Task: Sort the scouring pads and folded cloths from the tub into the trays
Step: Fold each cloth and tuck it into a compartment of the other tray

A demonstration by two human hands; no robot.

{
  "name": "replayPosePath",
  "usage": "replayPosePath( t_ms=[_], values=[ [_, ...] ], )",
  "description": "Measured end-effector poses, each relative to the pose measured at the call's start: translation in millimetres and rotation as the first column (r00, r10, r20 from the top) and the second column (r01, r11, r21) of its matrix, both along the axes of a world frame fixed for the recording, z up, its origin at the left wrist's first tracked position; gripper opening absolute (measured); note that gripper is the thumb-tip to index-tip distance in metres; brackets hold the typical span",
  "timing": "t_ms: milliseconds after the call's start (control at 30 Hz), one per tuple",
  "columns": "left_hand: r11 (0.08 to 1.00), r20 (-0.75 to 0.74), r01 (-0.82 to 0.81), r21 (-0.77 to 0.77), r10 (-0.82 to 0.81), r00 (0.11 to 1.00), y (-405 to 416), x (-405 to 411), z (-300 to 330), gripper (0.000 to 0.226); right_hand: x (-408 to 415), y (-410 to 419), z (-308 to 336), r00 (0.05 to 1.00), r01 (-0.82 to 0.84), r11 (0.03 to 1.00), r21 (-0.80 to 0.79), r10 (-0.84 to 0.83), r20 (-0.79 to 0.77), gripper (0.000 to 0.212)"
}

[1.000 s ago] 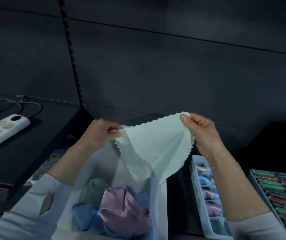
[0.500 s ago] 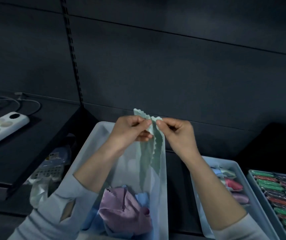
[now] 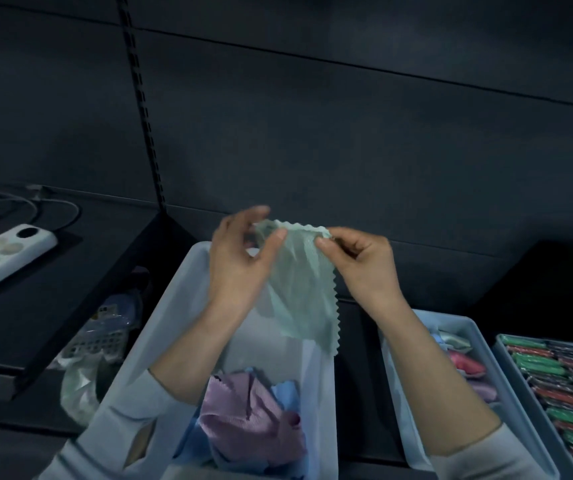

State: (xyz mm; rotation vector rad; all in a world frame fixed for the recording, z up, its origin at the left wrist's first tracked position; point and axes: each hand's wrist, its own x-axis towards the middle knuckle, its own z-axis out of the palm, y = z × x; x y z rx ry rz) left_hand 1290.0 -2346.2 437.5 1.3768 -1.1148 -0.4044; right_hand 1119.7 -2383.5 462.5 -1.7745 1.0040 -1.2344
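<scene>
- Overhead, head view: left hand (image 3: 240,261) and right hand (image 3: 361,261) each pinch the top edge of a green cloth (image 3: 298,289), which hangs half-folded above the tub (image 3: 160,327).
- Risk: either pinch slipping would drop the cloth back among the loose cloths (image 3: 250,420).
- Risk: uneven edges would spoil the fold before it reaches the tray (image 3: 395,382).
</scene>
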Motion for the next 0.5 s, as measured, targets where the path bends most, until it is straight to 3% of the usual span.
replayPosePath(
  t_ms=[67,100,133,200,300,500],
  values=[
    [0.966,-0.084,0.103,0.235,-0.086,0.993,-7.4,8.5,-6.2,0.105,-4.5,-0.9,7.8,0.998,-0.035,0.999,0.026,0.034,0.061,0.011],
    [0.918,-0.165,0.204,0.339,-0.155,0.974,-8.1,9.6,-6.2,0.118,-6.9,-1.2,10.9,0.996,-0.055,0.998,0.036,0.052,0.076,0.009],
    [0.88,-0.248,0.303,0.367,-0.221,0.943,-8.2,9.6,-5.0,0.113,-9.9,-2.2,12.9,0.995,-0.067,0.997,0.043,0.063,0.081,0.007],
    [0.867,-0.354,0.42,0.269,-0.317,0.88,-11.4,8.7,-1.6,0.068,-16.8,-4.2,15.6,0.996,-0.063,0.997,0.046,0.06,0.064,0.006],
    [0.9,-0.352,0.418,0.123,-0.355,0.866,-12.7,5.2,6.1,0.021,-27.9,-5.3,18.6,0.998,-0.042,0.997,0.06,0.039,0.05,0.014],
    [0.911,-0.344,0.409,0.046,-0.37,0.863,-4.7,-3.2,18.2,0.01,-47.6,-4.6,19.6,0.999,-0.045,0.993,0.107,0.048,-0.022,0.013]
  ],
)
